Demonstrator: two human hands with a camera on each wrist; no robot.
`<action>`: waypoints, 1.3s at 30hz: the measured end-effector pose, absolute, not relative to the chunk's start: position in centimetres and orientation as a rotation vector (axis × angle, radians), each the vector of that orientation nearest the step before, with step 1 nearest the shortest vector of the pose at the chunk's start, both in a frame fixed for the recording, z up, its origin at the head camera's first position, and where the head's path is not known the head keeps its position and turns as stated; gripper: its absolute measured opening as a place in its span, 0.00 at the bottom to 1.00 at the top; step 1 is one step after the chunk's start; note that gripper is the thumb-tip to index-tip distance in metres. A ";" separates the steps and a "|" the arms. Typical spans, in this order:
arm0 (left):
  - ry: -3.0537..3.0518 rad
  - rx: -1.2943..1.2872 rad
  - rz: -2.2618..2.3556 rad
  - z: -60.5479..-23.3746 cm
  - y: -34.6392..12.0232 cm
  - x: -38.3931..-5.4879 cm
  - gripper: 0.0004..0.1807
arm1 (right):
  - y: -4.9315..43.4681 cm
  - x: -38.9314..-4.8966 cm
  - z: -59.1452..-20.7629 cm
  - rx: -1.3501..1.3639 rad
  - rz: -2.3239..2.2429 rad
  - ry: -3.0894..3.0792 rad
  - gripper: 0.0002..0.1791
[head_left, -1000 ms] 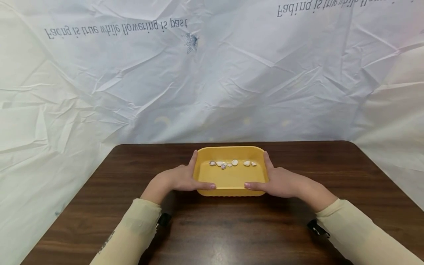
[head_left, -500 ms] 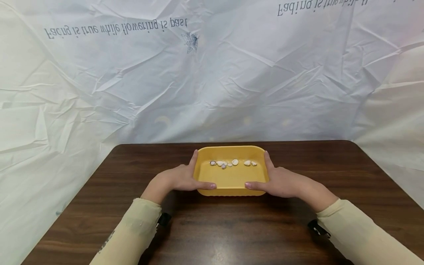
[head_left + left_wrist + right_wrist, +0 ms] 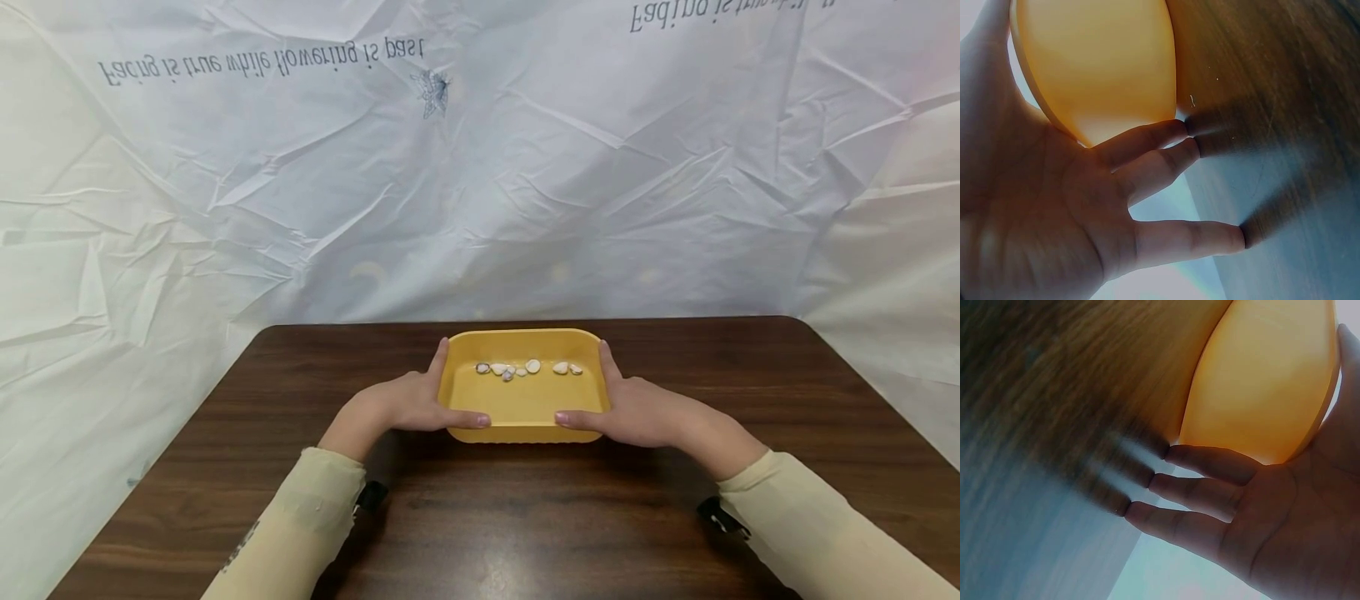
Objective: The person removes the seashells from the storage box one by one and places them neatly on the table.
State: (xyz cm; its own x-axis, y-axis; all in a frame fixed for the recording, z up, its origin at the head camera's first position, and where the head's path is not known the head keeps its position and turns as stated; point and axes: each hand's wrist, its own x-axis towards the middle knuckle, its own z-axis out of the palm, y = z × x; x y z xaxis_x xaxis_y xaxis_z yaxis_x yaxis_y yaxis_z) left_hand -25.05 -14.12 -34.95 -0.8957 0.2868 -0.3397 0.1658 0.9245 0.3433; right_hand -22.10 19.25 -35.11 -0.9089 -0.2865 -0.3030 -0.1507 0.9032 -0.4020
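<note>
Yellow tray [image 3: 524,404] between left hand [image 3: 416,402] and right hand [image 3: 639,411], fingers straight against sides, thumbs along near edge

A wrinkled white sheet [image 3: 525,208] hangs as the backdrop, bluish across the middle and creamier toward both sides, with a faint pink tint at the upper right. Blue-grey lettering [image 3: 262,62], flipped top to bottom, runs across its upper left; a second line of lettering [image 3: 671,15] meets the top edge at the right. A small blue winged motif [image 3: 432,93] sits below the first line, and a pale yellow crescent [image 3: 368,272] shows faintly lower down. In front stands a dark brown wood-grain table [image 3: 480,508] with rounded far corners, a soft patch of reflected light [image 3: 495,575] on its near part.
</note>
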 end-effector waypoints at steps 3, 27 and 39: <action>2.694 0.326 0.432 -34.8 -14.1 -25.1 0.82 | 19.3 -22.1 -35.0 -0.325 -0.534 2.710 0.82; 2.676 0.280 0.465 -34.8 -14.0 -24.8 0.82 | 19.7 -22.2 -34.4 -0.352 -0.556 2.615 0.79; 2.673 0.279 0.457 -34.5 -13.9 -24.6 0.81 | 20.9 -23.9 -30.0 -0.511 -0.527 2.625 0.70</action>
State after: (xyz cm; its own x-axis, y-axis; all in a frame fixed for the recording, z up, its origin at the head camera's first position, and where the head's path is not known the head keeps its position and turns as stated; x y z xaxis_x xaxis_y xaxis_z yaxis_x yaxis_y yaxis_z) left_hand -24.62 -13.91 -34.50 -0.8948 0.2601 -0.3630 0.1247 0.9261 0.3561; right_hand -23.87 20.86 -29.96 -0.8474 -0.4237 -0.3200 -0.2674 0.8612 -0.4322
